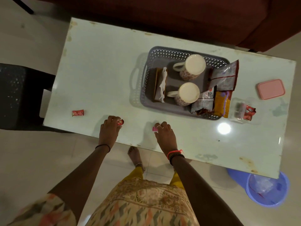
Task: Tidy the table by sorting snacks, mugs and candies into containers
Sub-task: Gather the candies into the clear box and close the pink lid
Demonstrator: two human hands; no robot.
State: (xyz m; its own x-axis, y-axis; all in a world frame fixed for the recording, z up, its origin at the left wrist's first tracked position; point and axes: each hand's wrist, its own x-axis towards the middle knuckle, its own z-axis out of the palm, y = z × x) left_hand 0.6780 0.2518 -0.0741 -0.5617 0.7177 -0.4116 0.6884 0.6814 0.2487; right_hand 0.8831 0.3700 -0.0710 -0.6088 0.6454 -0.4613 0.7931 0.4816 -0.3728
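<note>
My left hand (108,131) is curled over a red-wrapped candy (120,122) near the table's front edge. My right hand (164,134) pinches a small pink candy (154,129) against the tabletop. Another red candy (78,113) lies alone to the left. A grey perforated basket (162,53) holds two upside-down mugs (190,66) (185,93), a tissue box (160,85) and several snack packets (225,77). To its right, a clear container (235,103) holds red candies (248,111), and a pink lid (271,89) lies beyond.
The pale glossy table (101,70) has a dark chair (17,93) at its left end and a dark red sofa (179,17) behind. A blue bin (267,188) with wrappers stands on the floor under the front right corner. My bare foot (135,156) is by the table's edge.
</note>
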